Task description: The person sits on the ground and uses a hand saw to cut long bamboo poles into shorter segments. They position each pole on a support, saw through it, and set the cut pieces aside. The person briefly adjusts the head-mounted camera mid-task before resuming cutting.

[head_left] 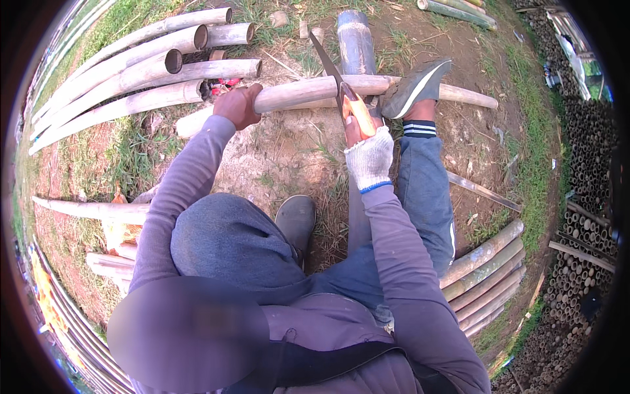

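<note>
Hiding knife handle (359, 113): right hand (369, 154)

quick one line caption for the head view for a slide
Left hand grips a bamboo pole pinned under a shoe while the gloved right hand sets an orange-handled knife on it.
</note>
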A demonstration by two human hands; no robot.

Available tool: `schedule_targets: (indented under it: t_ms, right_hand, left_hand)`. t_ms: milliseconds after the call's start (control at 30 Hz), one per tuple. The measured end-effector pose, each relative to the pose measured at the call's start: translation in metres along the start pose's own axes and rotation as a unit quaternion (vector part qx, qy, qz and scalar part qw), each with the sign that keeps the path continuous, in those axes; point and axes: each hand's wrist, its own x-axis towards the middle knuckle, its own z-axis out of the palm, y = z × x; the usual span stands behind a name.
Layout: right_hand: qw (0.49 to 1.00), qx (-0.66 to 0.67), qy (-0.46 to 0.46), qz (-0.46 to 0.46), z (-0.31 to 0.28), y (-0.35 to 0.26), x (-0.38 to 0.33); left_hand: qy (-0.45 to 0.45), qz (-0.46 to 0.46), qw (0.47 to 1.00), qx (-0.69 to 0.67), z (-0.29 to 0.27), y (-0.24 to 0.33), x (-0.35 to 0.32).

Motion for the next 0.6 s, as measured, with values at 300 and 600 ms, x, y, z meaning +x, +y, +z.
schedule_targets:
  t_ms: [300, 600]
  right_hand:
    - [0.993, 0.107, -0.047, 0.010, -0.039, 0.002, -0.052]
    - [0.996, 0.074, -0.043, -0.016, -0.071, -0.003, -0.083]
  left_hand:
    - [-0.021, -0.016, 0.999, -0.039, 0.014, -0.001, -0.022]
    - [-0.028, -0.040, 0.997, -0.058, 0.028, -0.020, -0.006]
